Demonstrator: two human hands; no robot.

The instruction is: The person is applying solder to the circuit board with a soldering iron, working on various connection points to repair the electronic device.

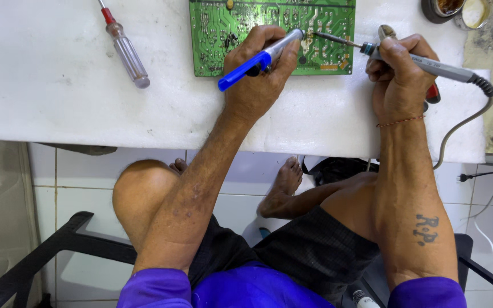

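Left hand point(258, 80) grips a blue desoldering pump point(261, 60), right hand point(397, 74) clasps a soldering iron point(429, 65); both tips meet over one spot on the green circuit board point(223, 34), which lies flat on the white surface point(58, 108).

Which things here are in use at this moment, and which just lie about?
In use: left hand holding the blue desoldering pump; right hand holding the soldering iron; green circuit board.
Lying about: red-tipped screwdriver; two small tins; white tabletop.

green circuit board point(218, 34), blue-grey pump point(261, 59), red-clear screwdriver point(124, 48)
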